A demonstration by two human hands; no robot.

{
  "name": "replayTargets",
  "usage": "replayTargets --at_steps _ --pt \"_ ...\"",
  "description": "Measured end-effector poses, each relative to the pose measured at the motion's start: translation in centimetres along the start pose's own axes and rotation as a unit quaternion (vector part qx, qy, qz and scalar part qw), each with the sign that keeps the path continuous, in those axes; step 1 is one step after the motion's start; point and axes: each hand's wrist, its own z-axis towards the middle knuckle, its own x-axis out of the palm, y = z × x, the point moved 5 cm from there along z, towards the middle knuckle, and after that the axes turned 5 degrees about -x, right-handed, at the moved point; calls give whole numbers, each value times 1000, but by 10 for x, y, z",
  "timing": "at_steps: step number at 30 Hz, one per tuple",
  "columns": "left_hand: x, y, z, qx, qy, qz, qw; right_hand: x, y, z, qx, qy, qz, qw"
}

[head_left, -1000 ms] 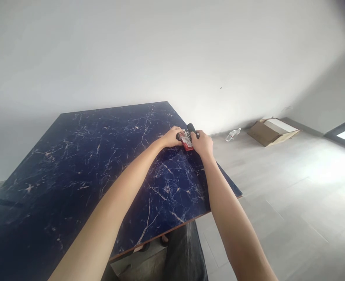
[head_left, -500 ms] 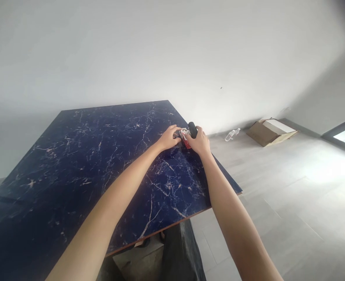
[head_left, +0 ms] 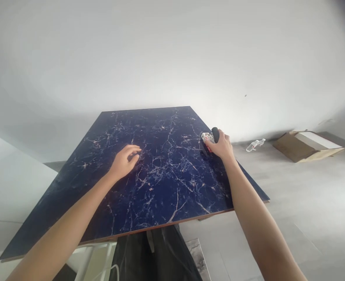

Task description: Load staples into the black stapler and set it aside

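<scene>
My right hand (head_left: 223, 145) is wrapped round a small red-and-white pack (head_left: 208, 137) and a black, round-ended object (head_left: 215, 134), side by side at the right edge of the dark blue marbled tabletop (head_left: 166, 183). My thumb lies on the pack; the other fingers are behind the black object, whose kind I cannot make out. Over the left-middle part of the tabletop is my left hand (head_left: 125, 162), its fingers loosely curved and the thumb apart from them. Nothing shows between them.
The tabletop's far edge lies by a pale wall (head_left: 160, 54). On the floor at right are a clear plastic bottle (head_left: 253, 145) and a brown cardboard box (head_left: 295, 146). Below the near edge, my dark-clothed legs (head_left: 149, 257) show beside a white frame (head_left: 93, 257).
My left hand has moved away from the pack, to the left across the tabletop. My right hand stays on the pack and the black object. The view has shifted left.
</scene>
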Motion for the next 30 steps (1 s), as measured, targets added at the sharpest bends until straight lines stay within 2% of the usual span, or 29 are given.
replayTargets --at_steps 3,5,8,11,14,17,19,21,25,30 --pt "-28 16 -13 -37 -63 9 997 -7 0 -4 24 -78 23 996" --pt "-34 22 -16 -46 -75 12 996 -14 4 -9 15 -146 31 989" --pt "-29 26 -15 -39 -63 12 997 -23 14 -19 -23 -223 34 974" --pt "-15 27 -15 -37 -10 39 999 -29 28 -27 -74 -247 32 966" --pt "-5 25 -16 -36 46 74 996 -22 49 -34 -148 -203 30 967" --pt "-3 24 -17 -42 64 84 994 5 75 -43 -266 -47 34 962" --pt "-4 25 -17 -43 62 84 994 26 91 -55 -343 65 23 937" --pt "-5 26 -16 -33 61 78 995 38 99 -65 -379 113 10 918" --pt "-7 30 -17 -14 81 61 995 42 97 -66 -367 113 21 923" --pt "-12 36 -20 -46 92 56 993 34 74 -50 -267 70 85 957"
